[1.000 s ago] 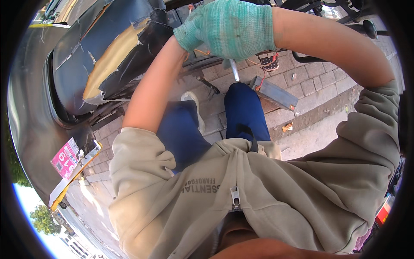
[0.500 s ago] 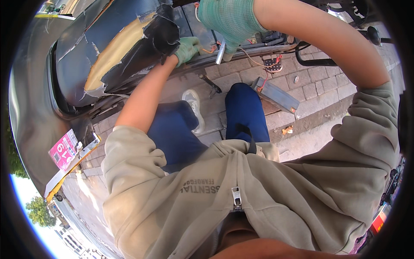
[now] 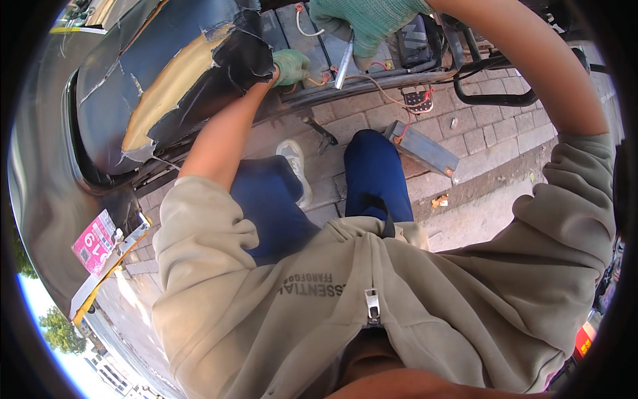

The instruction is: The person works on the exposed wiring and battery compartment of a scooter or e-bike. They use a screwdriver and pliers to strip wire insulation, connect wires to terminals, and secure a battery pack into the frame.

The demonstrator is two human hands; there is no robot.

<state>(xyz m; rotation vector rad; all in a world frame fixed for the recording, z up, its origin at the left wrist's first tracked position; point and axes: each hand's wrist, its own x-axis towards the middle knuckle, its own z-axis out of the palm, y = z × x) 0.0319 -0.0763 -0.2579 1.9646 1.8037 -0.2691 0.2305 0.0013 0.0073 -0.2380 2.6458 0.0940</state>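
Observation:
Both my hands wear green knit gloves over a row of dark batteries [image 3: 304, 45] in the vehicle's open compartment. My left hand [image 3: 291, 68] is closed at the near edge, beside the torn black seat [image 3: 176, 86]. An orange wire [image 3: 315, 82] runs from its fingers to a battery terminal. Farther right, my right hand [image 3: 372, 25] grips a silver metal tool [image 3: 344, 65] whose kind I cannot make out; its bare end points down toward me. Between the hands, a white wire [image 3: 303, 28] loops up from a battery top. The right fingertips are partly hidden.
A grey battery [image 3: 428, 150] with a red wire lies on the brick paving to the right of my knee. Near the compartment are a dotted dark item [image 3: 418, 102] and a black pedal-like part [image 3: 320, 133]. A black tube frame [image 3: 495, 98] juts out at right.
My right hand has shifted slightly right with the metal tool, uncovering more battery tops and the white wire. My left hand stays closed near the orange wire.

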